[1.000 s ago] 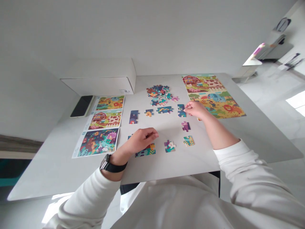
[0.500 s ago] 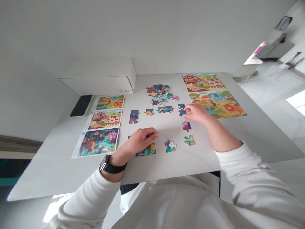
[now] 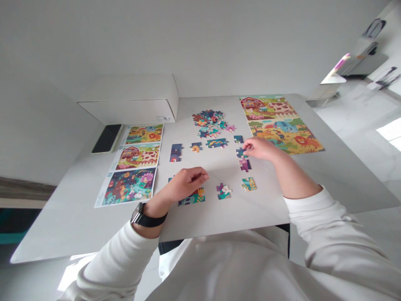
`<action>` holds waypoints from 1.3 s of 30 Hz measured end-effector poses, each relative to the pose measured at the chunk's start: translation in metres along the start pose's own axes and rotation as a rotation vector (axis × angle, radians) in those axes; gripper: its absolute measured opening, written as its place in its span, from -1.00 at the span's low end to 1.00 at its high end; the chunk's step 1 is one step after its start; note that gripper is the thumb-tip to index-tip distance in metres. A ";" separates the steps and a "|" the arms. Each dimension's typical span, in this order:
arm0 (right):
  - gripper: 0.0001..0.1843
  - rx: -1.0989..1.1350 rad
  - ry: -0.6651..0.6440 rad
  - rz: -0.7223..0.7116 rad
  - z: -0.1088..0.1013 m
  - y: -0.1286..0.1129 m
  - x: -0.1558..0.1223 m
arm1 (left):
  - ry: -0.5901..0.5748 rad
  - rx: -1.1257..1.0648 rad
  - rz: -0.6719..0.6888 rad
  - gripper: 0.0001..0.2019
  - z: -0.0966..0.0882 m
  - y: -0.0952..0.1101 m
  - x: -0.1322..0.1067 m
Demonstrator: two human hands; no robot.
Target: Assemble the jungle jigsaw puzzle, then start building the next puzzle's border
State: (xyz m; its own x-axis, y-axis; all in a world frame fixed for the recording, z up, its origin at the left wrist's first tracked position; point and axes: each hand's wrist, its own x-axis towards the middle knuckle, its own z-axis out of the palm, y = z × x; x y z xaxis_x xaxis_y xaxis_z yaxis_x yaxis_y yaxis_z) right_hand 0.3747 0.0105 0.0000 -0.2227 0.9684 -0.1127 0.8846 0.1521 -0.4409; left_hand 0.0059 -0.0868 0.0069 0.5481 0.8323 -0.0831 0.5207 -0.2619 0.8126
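Smooth white wall (image 3: 188, 46) behind a long pale-grey counter (image 3: 69, 230), glossy light-grey floor (image 3: 354, 129) beside it, bright patches of daylight (image 3: 390, 138) across the floor

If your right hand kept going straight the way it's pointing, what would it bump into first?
Probably the small dark blue puzzle piece lying just ahead, past the blue piece that the right hand is pinching. It's hard to be sure, because the line may pass just beside it.

A white table (image 3: 75, 225) carries a cardboard box (image 3: 128, 109), a phone (image 3: 106, 139), three picture sheets (image 3: 128, 187), assembled jigsaw puzzles (image 3: 280, 124) and loose pieces (image 3: 209, 123).
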 end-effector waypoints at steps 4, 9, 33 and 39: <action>-0.87 -0.001 0.015 0.011 0.002 0.000 0.000 | 0.002 0.012 -0.005 -0.59 0.000 0.001 0.000; -0.88 0.025 0.030 0.033 0.005 0.001 0.000 | 0.001 0.006 -0.004 -0.60 -0.001 0.001 0.000; -0.71 -0.076 0.242 -0.204 0.017 0.004 0.013 | 0.023 0.007 0.026 -0.60 -0.003 0.004 -0.002; -0.73 -0.082 0.223 -0.178 0.015 0.000 0.013 | 0.026 0.015 0.020 -0.63 -0.003 0.006 -0.003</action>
State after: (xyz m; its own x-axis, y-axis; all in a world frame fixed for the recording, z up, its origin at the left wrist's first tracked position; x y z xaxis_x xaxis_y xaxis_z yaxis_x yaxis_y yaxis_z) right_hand 0.3658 0.0206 -0.0146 -0.2902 0.9431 0.1626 0.8719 0.3306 -0.3613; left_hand 0.0056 -0.0894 0.0132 0.5417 0.8390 -0.0518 0.5195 -0.2857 0.8053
